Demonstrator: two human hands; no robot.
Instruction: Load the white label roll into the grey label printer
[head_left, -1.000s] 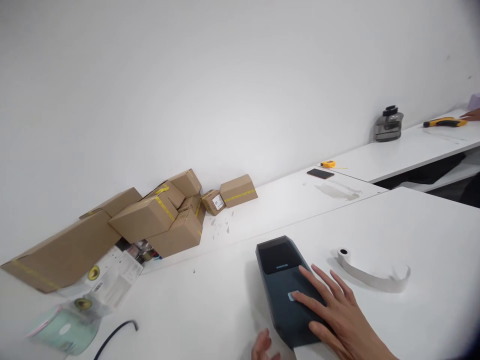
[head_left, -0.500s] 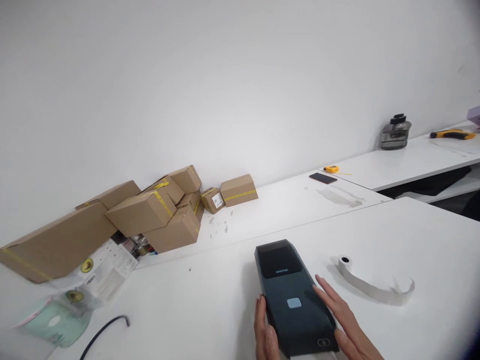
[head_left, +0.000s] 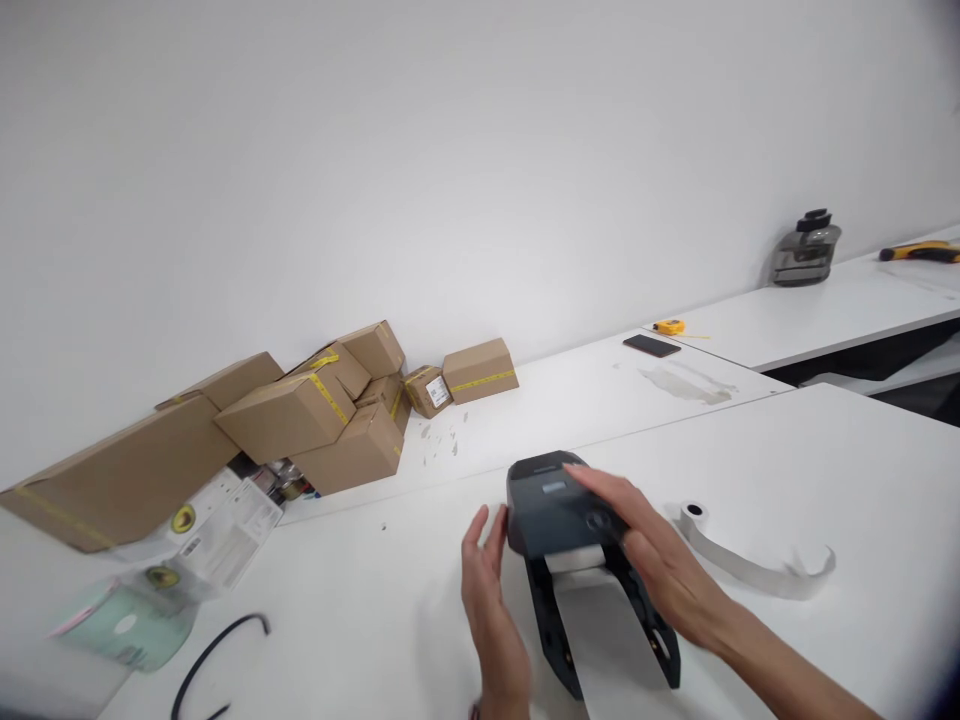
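The printer (head_left: 562, 540) sits on the white table (head_left: 360, 640), a seam (head_left: 450, 480) at twelve o'clock, boxes (head_left: 349, 455) well apart at ten. Its long axis runs eleven to five, paper (head_left: 611, 645) toward five. The right hand (head_left: 667, 570) grips the raised cover (head_left: 536, 510); the left hand (head_left: 491, 605), half-spread, perhaps touches its side.

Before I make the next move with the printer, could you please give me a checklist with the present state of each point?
1. Lid of the printer raised: ok.
2. Right hand on the lid: ok.
3. Left hand touching the lid: cannot tell; its fingertips are close to the side.
4. Paper reaching out past the printer's near end: ok.
5. Loose roll fully wound: not ok, its tail lies spread out.
6. Cable clear of the printer: ok.
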